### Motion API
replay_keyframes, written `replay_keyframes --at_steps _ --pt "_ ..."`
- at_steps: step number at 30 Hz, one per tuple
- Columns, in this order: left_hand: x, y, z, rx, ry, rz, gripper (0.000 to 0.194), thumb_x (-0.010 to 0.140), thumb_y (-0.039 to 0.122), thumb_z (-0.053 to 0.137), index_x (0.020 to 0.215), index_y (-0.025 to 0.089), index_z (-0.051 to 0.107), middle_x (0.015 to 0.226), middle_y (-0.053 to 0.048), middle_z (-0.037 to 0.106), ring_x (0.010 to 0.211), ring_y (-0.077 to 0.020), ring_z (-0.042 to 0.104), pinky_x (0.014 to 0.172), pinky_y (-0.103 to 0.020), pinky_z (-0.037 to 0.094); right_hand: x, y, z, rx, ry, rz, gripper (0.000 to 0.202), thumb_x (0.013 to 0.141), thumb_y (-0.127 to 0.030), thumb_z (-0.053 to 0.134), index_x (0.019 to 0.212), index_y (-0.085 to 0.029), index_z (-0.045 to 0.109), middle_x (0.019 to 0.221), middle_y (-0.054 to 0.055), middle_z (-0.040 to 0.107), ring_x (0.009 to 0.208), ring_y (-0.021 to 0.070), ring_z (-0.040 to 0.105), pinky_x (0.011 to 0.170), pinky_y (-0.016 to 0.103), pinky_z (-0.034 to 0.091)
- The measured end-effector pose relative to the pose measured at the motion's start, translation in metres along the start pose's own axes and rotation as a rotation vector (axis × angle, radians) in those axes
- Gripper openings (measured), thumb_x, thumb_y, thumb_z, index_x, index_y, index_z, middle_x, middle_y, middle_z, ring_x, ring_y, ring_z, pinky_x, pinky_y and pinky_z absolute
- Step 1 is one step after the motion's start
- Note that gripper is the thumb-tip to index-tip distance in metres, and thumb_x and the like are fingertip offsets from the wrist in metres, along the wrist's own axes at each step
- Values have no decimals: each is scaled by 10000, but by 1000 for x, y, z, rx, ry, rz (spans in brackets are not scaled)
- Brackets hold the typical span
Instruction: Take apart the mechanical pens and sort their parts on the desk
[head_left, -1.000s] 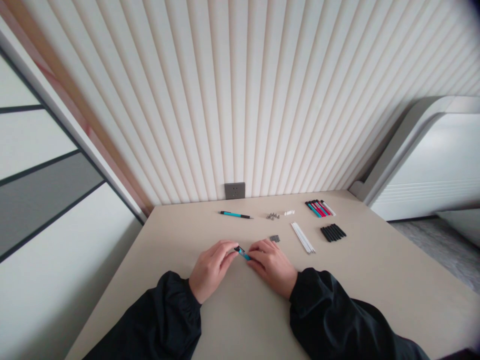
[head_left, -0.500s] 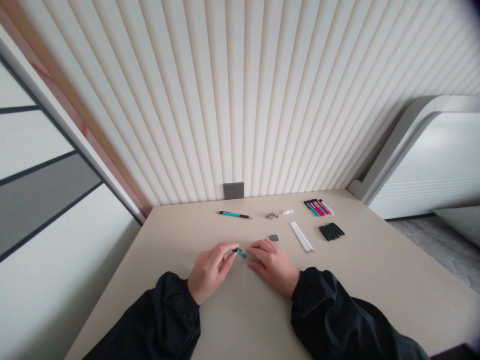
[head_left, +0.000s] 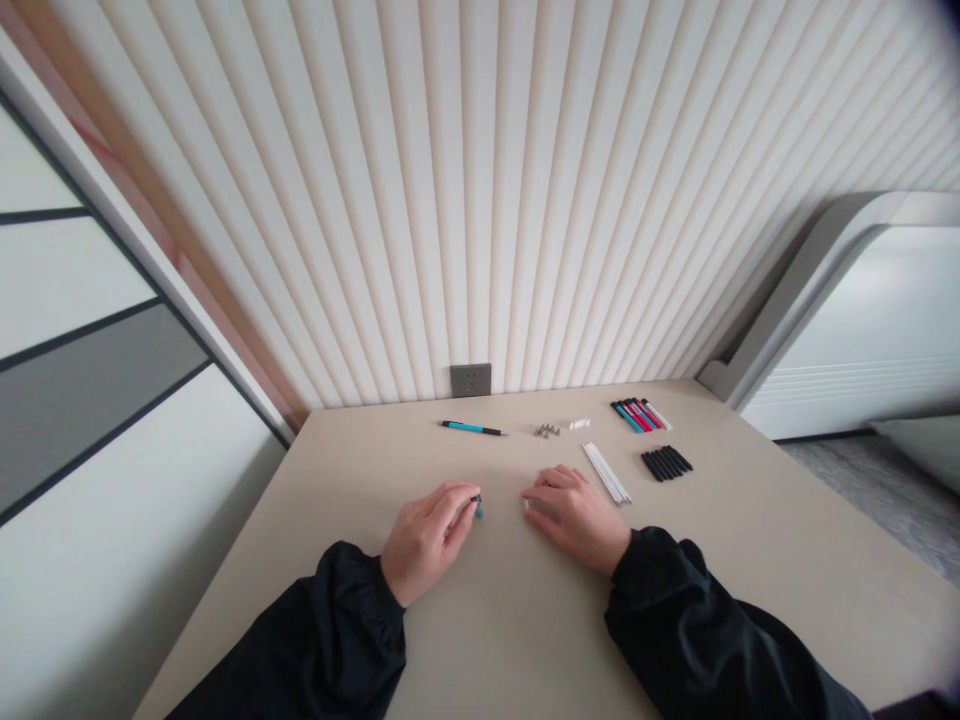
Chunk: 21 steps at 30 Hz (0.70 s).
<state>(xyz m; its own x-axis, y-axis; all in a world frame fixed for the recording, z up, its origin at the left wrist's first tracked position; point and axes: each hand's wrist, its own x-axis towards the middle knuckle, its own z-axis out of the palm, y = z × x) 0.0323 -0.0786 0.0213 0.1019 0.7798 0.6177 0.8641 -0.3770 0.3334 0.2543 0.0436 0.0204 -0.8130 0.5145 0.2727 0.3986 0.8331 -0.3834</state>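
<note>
My left hand [head_left: 429, 535] pinches a short teal and black pen barrel [head_left: 478, 508] between thumb and fingertips, just above the table; most of the barrel is hidden by the fingers. To its right, my right hand [head_left: 574, 520] rests low over the table, thumb and index finger bent toward each other. A tiny pale spot shows at their tips, too small to name. Beyond my hands lies a teal and black pen [head_left: 472, 428]. White refill tubes [head_left: 607, 474] lie just beyond my right hand.
Farther back sit small metal cone tips [head_left: 547, 431] and small white pieces [head_left: 580, 424]. On the right are a row of coloured pen barrels [head_left: 641, 415] and a row of black grips [head_left: 667, 463]. A ribbed wall with a socket [head_left: 471, 380] borders the table [head_left: 360, 450].
My right hand has moved right and away from the pen barrel, now covering the small grey pieces seen before. The barrel has turned in my left hand and shows less.
</note>
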Motion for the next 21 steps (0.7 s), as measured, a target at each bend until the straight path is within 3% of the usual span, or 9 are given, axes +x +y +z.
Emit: replay_keyframes --at_steps 5,14,21 --pt "0 -1 0 4 -11 9 220 903 127 505 1113 184 538 1015 -59 674 698 -100 659 708 -215 550 0 -1 0 -17 -60 -32 161 908 -293 547 970 -256 691 924 32 643 913 179 564 842 336 399" --pt "2 -2 0 12 -9 20 207 908 147 495 1103 189 547 1012 -62 676 786 -123 674 726 -222 554 1 -2 4 -8 -29 -44 187 895 -156 520 926 -230 689 910 31 647 879 153 584 832 310 390" --pt "2 -1 0 0 -16 9 208 908 139 494 1102 190 545 1019 -58 677 727 -105 667 703 -210 555 0 -4 6 -2 -49 0 166 919 -231 517 950 -239 680 902 30 649 872 165 586 828 315 412"
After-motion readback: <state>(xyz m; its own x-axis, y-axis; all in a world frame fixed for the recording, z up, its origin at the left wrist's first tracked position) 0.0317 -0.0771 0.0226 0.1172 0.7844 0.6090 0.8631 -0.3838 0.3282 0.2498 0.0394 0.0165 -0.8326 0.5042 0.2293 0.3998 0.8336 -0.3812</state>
